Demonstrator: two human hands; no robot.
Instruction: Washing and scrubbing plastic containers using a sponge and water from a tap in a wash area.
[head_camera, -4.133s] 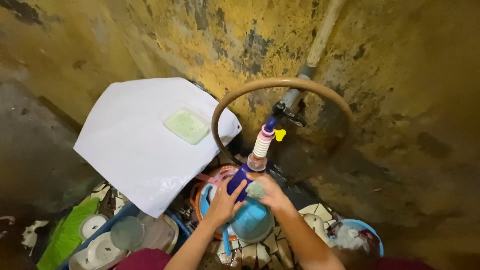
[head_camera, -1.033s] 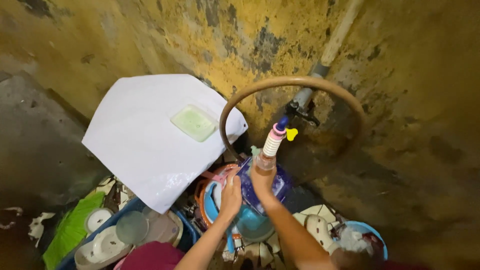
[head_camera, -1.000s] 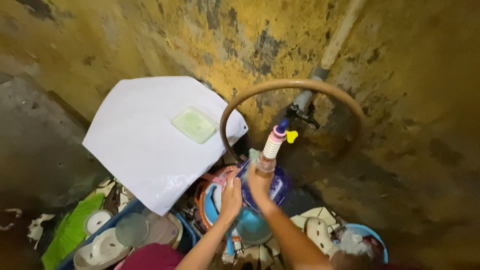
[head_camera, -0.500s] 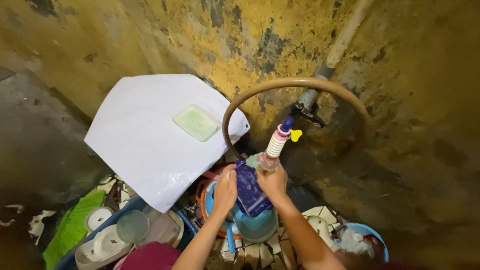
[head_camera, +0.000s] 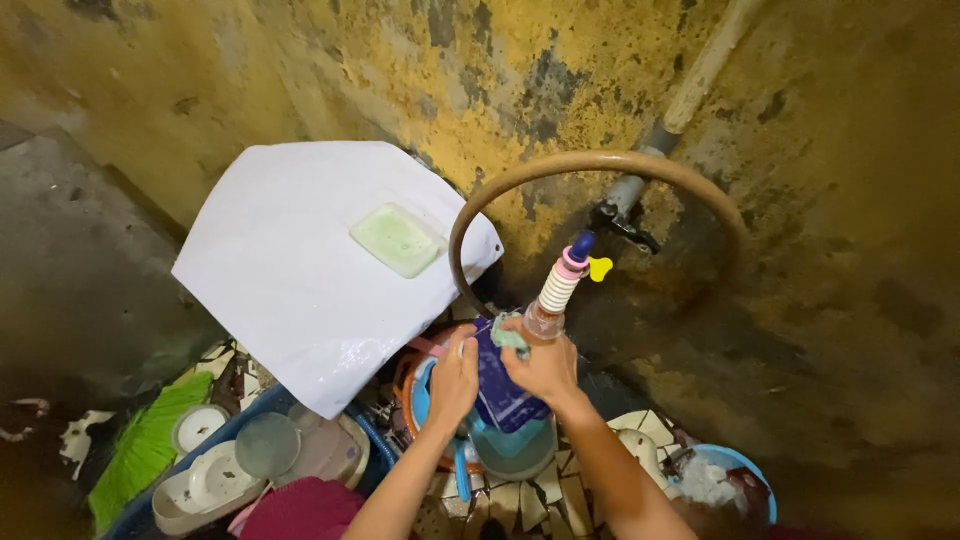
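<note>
My left hand (head_camera: 453, 378) grips the left edge of a dark blue plastic dish (head_camera: 497, 385), held tilted on edge under the tap nozzle. My right hand (head_camera: 540, 362) holds a pale green scrub sponge (head_camera: 508, 335) against the dish's upper edge. Just above my right hand a ribbed white and pink tap extension (head_camera: 558, 289) with a blue top hangs. Below the dish sits a teal plastic bowl (head_camera: 520, 452) inside an orange-rimmed basin (head_camera: 403, 378).
A white board (head_camera: 305, 268) carrying a green soap dish (head_camera: 398, 238) leans against the stained yellow wall at left. A brown hose (head_camera: 600, 163) loops from the wall tap. A blue tub (head_camera: 200, 480) of washed dishes lies bottom left, a blue basin (head_camera: 725, 478) bottom right.
The blue dish has turned from flat-facing to edge-on. My right hand with the sponge has shifted from the nozzle area onto the dish's upper edge. The view has drifted slightly.
</note>
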